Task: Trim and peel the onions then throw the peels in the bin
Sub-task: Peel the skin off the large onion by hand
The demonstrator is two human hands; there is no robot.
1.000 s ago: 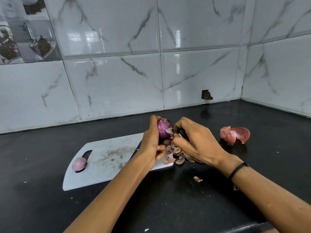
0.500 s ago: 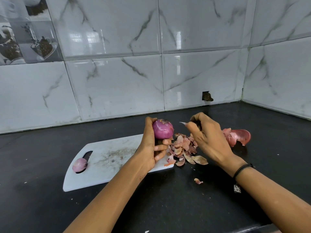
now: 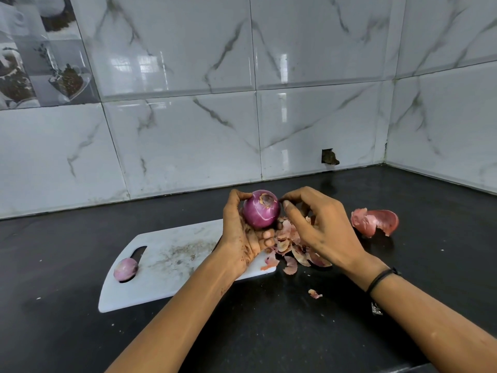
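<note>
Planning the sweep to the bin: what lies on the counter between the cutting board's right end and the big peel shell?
In the head view, a heap of onion peels lies between the cutting board and the peel shell, partly hidden by the right hand.

Glossy white marble-look wall tiles [image 3: 188, 135] (grey-veined) meet a black countertop [image 3: 269, 332] in a corner.

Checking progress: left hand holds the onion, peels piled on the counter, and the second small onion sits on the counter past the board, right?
Not quite. The head view shows the small onion on the board, by its handle slot. The rest holds: left hand grips the onion, peels on the counter.
</note>
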